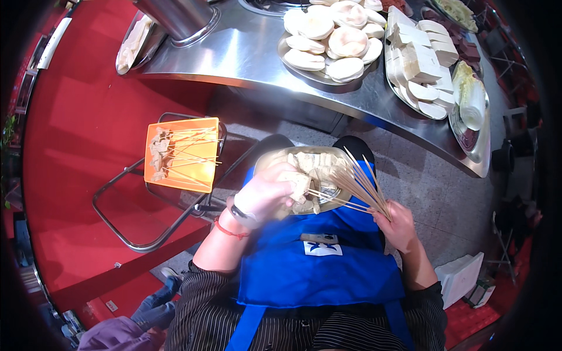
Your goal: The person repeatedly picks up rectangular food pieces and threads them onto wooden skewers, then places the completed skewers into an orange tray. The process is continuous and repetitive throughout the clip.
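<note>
My left hand [265,191] grips a beige, spongy food piece [300,186] above an oval metal plate [263,163]. Thin bamboo skewers [340,201] run from that piece to my right hand [397,226]. The same right hand holds a fanned bundle of bamboo skewers [362,180], whose far ends reach over the plate's right rim. More beige pieces [322,162] lie heaped on the plate, which rests on my lap over a blue apron [316,276]. My left hand covers part of the plate. To the left, an orange tray [195,173] holds several skewers with similar pieces on them.
A metal-framed folding chair [131,243] stands under the tray. On the steel counter [246,61] ahead are plates of round flatbreads [349,41], white tofu blocks [419,61] and cabbage [472,103]. Another person's purple sleeve [116,335] shows at lower left, by a red platform [74,175].
</note>
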Demonstrator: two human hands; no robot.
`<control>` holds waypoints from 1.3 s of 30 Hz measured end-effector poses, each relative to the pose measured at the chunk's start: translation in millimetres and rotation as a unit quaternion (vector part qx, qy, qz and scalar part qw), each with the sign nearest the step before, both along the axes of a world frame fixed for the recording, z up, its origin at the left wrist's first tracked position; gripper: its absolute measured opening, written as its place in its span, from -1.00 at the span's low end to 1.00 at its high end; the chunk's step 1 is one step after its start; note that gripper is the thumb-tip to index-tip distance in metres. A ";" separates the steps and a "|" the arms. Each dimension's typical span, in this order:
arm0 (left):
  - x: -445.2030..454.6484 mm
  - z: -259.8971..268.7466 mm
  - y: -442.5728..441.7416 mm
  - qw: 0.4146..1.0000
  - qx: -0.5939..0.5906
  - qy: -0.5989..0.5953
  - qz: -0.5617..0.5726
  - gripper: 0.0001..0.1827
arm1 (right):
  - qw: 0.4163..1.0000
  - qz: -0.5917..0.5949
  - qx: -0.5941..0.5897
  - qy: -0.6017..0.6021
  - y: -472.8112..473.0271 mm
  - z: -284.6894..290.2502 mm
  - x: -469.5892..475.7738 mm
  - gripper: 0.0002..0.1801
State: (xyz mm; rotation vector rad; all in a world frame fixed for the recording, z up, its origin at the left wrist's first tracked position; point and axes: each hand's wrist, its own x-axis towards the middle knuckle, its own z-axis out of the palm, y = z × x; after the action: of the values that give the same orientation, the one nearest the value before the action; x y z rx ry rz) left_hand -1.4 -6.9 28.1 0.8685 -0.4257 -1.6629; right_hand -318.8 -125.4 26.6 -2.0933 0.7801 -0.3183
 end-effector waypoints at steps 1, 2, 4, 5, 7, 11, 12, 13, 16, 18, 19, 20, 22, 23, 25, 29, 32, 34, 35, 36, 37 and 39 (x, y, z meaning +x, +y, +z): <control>-0.4 -2.1 0.7 1.000 0.013 -0.008 0.000 -0.80 | 1.000 0.004 -0.001 -0.006 -0.1 0.1 0.3 -0.88; -1.5 -4.2 1.0 1.000 0.025 -0.016 0.000 -0.79 | 1.000 0.009 -0.002 -0.012 0.1 -0.2 0.8 -0.88; -4.8 -8.0 0.6 0.998 0.058 -0.022 -0.034 -0.77 | 1.000 0.015 0.005 -0.020 0.6 -1.8 3.0 -0.88; -6.1 -9.3 0.4 0.994 0.087 -0.036 -0.048 -0.76 | 1.000 0.018 0.008 -0.023 1.2 -2.7 4.1 -0.88; -7.5 -9.7 0.5 0.996 0.064 -0.030 -0.056 -0.72 | 1.000 0.013 0.020 -0.008 2.0 -4.6 7.0 -0.88; -4.6 -4.0 4.6 0.996 0.050 -0.072 -0.010 -0.70 | 1.000 0.011 -0.009 -0.007 1.3 -5.4 10.9 -0.88; -3.6 -1.6 6.5 0.997 0.041 -0.066 0.007 -0.69 | 1.000 0.012 -0.015 -0.010 1.6 -5.0 11.7 -0.88; -3.4 0.6 8.3 0.994 0.043 -0.097 0.018 -0.65 | 1.000 0.013 -0.021 -0.012 2.4 -4.3 12.5 -0.89; -8.0 5.3 13.1 0.981 0.058 -0.174 0.061 -0.57 | 1.000 -0.012 -0.017 -0.008 7.9 -2.6 15.6 -0.89; -14.2 6.4 15.3 0.974 0.066 -0.193 0.102 -0.60 | 0.999 -0.039 -0.010 -0.003 12.4 -2.0 17.8 -0.89; -17.1 6.5 16.1 0.952 0.072 -0.279 0.103 -0.59 | 0.999 -0.053 -0.006 -0.001 14.6 -1.9 18.7 -0.89; -19.2 6.5 16.6 0.930 0.065 -0.347 0.103 -0.59 | 0.998 -0.066 0.012 -0.001 15.8 -1.8 19.2 -0.89; -21.9 5.8 17.4 0.874 0.049 -0.473 0.103 -0.57 | 0.998 -0.054 -0.015 0.005 16.6 -1.8 19.5 -0.89; -22.3 5.3 17.9 0.847 0.014 -0.522 0.098 -0.56 | 0.998 -0.054 -0.008 0.008 16.4 -1.5 19.3 -0.88; -22.0 3.7 17.6 0.814 0.005 -0.576 0.072 -0.54 | 0.998 -0.043 -0.036 0.005 15.8 -1.0 19.2 -0.88; -22.3 1.6 15.2 0.802 -0.012 -0.593 0.073 -0.38 | 0.998 -0.022 -0.060 0.012 16.2 1.9 22.8 -0.89; -25.3 5.5 12.8 0.764 -0.007 -0.636 0.102 -0.24 | 0.998 -0.022 -0.050 -0.022 18.7 3.4 32.9 -0.88; -27.0 10.5 10.4 0.776 0.038 -0.621 0.101 -0.19 | 0.998 -0.020 -0.048 -0.039 19.5 3.2 42.9 -0.87; -27.1 13.1 9.5 0.823 0.026 -0.551 0.134 -0.17 | 0.998 -0.023 -0.026 -0.051 19.9 2.9 48.2 -0.87; -28.3 14.1 6.8 0.875 0.031 -0.452 0.170 -0.17 | 0.998 -0.029 -0.014 -0.056 21.4 2.5 53.8 -0.86; -28.5 14.9 5.9 0.914 0.033 -0.348 0.205 -0.17 | 0.997 -0.038 0.010 -0.064 22.3 1.6 60.0 -0.85; -29.2 10.9 0.7 0.943 0.007 -0.184 0.279 -0.32 | 0.996 -0.037 0.019 -0.080 18.7 1.0 70.9 -0.85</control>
State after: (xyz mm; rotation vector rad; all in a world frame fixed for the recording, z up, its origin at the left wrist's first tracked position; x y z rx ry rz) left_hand -30.6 -6.2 39.1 1.1901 -0.3753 -0.9842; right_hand -247.9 -106.7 27.6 -1.9799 0.7620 -0.5021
